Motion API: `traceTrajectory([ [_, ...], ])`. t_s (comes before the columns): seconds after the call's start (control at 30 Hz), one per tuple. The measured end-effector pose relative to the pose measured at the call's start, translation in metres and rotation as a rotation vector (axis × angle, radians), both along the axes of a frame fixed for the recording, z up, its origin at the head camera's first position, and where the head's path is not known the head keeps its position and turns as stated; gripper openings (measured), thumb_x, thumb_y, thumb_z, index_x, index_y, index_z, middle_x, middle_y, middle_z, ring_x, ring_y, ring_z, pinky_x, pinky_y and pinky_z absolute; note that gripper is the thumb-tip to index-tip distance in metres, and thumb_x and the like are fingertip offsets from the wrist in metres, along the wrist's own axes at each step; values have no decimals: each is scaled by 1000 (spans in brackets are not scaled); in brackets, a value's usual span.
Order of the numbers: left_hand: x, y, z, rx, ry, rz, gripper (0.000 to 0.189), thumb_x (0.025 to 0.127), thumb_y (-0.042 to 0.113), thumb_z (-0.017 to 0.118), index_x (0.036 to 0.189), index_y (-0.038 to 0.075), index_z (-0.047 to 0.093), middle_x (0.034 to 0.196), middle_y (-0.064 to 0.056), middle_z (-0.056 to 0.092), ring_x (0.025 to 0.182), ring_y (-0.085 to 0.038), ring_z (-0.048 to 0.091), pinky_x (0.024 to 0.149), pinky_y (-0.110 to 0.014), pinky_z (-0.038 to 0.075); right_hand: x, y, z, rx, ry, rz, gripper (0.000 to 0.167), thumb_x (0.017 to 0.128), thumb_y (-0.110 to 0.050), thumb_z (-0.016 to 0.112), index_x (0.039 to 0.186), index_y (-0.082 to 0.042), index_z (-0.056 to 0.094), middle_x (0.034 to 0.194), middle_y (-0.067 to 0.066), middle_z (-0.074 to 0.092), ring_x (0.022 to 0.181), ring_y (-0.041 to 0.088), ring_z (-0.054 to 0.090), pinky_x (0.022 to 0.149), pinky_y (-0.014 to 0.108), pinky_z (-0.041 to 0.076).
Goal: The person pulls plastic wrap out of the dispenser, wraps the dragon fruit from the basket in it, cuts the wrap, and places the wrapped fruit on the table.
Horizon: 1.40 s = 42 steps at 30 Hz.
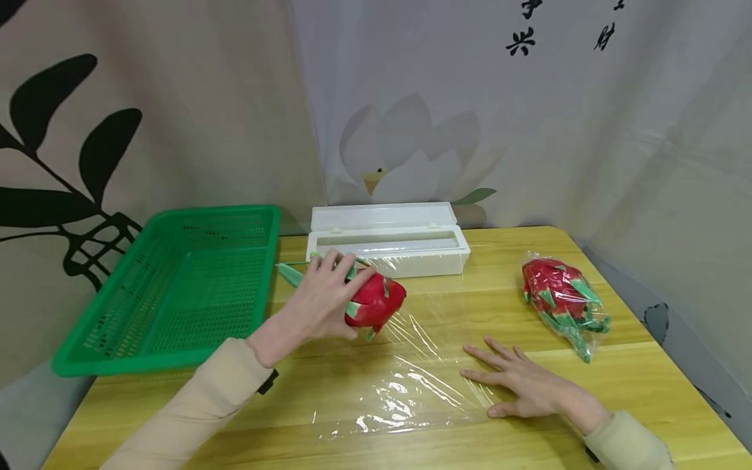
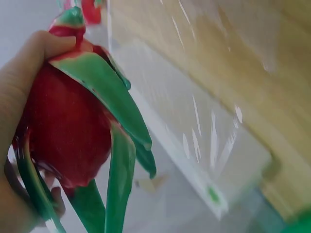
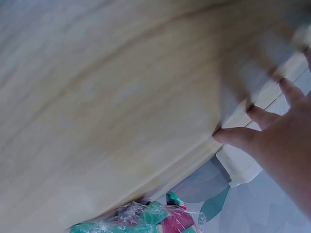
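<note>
My left hand (image 1: 329, 297) grips a red dragon fruit (image 1: 376, 300) with green leaf tips, held above the table near the white box. In the left wrist view the thumb lies across the dragon fruit (image 2: 73, 126) and its long green scales hang free. A sheet of clear plastic wrap (image 1: 405, 391) lies spread over the table beneath it and runs back to the white wrap dispenser (image 1: 405, 248), whose lid stands up. At the sheet's right edge my right hand (image 1: 529, 385) rests with fingers spread and straight, touching the wrap or the tabletop.
A second dragon fruit (image 1: 561, 294), wrapped in clear plastic, lies on the right of the wooden table (image 1: 634, 391). On the left stands a green perforated basket (image 1: 229, 281), its side close to my left forearm. A printed curtain (image 1: 235, 98) hangs behind.
</note>
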<state>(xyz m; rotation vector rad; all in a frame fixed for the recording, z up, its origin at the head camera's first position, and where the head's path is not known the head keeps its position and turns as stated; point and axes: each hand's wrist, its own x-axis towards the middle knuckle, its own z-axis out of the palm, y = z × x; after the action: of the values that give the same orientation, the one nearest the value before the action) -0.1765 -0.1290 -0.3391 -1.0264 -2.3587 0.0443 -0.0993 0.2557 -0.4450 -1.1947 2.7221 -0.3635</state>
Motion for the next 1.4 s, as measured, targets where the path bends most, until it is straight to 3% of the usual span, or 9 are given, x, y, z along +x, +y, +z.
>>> traceTrajectory([
  [0.27,24,54,-19,35,-160,42,99,49,62,83,132,18,52,124,-13,53,108,-29,48,82,-44,51,0,-1,1,1,-10,-4,61,88,-56,54,143,-32,43,157,7,26,136,52,24,88,82,28],
  [0.57,38,90,-39,7,-197,63,97,51,67,81,131,20,52,115,-6,52,100,-23,47,78,-38,51,0,-3,2,1,-12,-9,61,88,-57,54,142,-33,43,155,10,31,133,55,26,88,82,28],
  [0.9,43,97,-63,38,-203,120,96,49,72,79,125,20,56,113,-7,54,93,-22,48,68,-31,50,1,-3,1,-3,5,-12,60,88,-57,54,142,-32,44,155,9,31,134,54,27,88,82,29],
  [1.2,46,96,-79,34,-111,92,97,54,80,70,129,20,56,113,-7,54,93,-22,48,70,-30,49,1,-3,1,9,-4,-24,60,88,-58,52,142,-33,43,156,8,29,139,48,23,90,81,28],
  [1.4,45,86,-83,66,-186,59,96,59,76,71,135,20,51,116,-8,53,101,-23,50,77,-36,51,2,-3,2,3,-1,-26,59,88,-57,53,142,-32,44,156,8,29,137,51,25,91,81,27],
])
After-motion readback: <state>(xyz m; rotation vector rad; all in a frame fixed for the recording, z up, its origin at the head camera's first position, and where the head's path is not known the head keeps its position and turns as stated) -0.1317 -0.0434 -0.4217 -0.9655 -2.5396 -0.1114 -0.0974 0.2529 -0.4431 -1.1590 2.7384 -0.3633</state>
